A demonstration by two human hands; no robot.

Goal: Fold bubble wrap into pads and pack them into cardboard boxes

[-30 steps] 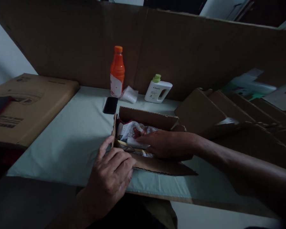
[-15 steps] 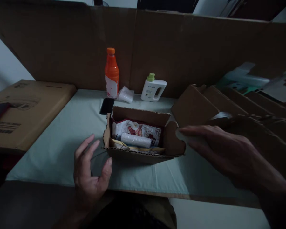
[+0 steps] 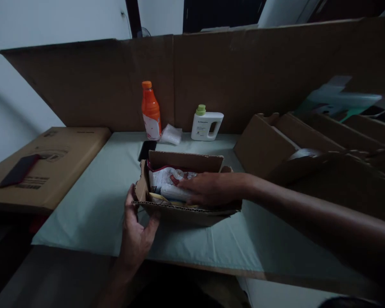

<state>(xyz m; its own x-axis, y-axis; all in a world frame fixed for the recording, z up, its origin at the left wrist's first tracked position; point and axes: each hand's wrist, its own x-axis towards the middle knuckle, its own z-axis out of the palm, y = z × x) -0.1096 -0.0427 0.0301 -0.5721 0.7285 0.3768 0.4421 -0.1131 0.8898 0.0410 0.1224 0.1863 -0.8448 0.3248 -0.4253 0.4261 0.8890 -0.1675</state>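
A small open cardboard box [image 3: 182, 212] stands on the pale table cover in front of me. Inside lie a white printed packet [image 3: 167, 176] and a white roll [image 3: 175, 193]. My right hand [image 3: 208, 188] reaches into the box from the right, fingers stretched flat over the roll and packet. My left hand [image 3: 136, 229] grips the box's front left corner, thumb on the left wall and fingers under the front edge.
An orange bottle [image 3: 151, 111], a clear plastic bag [image 3: 171, 134] and a white jug with a green cap [image 3: 207, 124] stand at the back wall of cardboard. A dark phone [image 3: 147, 149] lies behind the box. Folded cartons [image 3: 276, 145] are stacked right; a flat carton [image 3: 48, 162] lies left.
My right hand came back from the right into the box and lies over its contents. My left hand rose from the table and took hold of the box's front left corner.
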